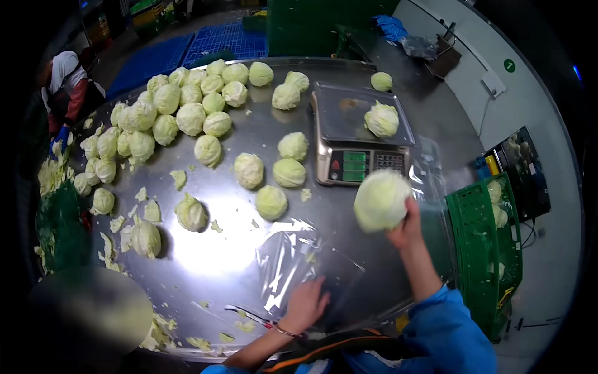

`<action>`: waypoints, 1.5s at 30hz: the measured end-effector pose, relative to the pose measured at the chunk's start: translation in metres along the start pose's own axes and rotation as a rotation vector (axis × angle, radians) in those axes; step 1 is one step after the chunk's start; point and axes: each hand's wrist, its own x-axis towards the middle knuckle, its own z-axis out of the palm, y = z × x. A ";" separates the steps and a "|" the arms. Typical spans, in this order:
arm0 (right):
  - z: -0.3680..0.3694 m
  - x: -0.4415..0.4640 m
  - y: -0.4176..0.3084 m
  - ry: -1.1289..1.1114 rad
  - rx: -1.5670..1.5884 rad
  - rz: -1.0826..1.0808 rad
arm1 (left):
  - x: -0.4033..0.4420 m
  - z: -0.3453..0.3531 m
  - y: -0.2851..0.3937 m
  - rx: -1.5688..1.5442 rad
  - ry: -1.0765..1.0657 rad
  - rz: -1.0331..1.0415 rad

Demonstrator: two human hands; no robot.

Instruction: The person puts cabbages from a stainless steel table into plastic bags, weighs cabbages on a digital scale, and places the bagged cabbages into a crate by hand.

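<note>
A pale green cabbage (pixel 381 201) is lifted in front of the scale, with my right hand (pixel 408 225) closed around its right side. My left hand (pixel 304 306) is low over the steel table, fingers loosely apart and holding nothing I can see. Just beyond its fingertips lies a clear plastic bag (pixel 283 265), flat and wrinkled. A knife with a red handle (pixel 266 324) rests beside my left wrist. Another cabbage (pixel 381 119) sits on the plate of the digital scale (pixel 330 163), whose green display is lit.
Many cabbages (pixel 167 100) are heaped at the far left, with loose leaves (pixel 151 210) scattered nearby. A green crate (pixel 464 234) holding wrapped cabbages stands to the right. More clear plastic (pixel 427 174) lies beside the scale. A co-worker in blue gloves (pixel 61 138) handles leaves at the left edge.
</note>
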 end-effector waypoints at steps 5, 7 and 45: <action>0.067 0.107 -0.095 -0.154 -1.191 -0.606 | -0.034 0.096 -0.024 0.259 0.010 -0.021; 0.090 0.156 -0.092 -0.261 -1.641 -0.945 | -0.039 0.106 -0.038 0.235 -0.033 0.020; -0.132 -0.165 0.035 -0.148 -0.039 0.810 | -0.026 0.081 0.108 -0.088 -0.069 -0.285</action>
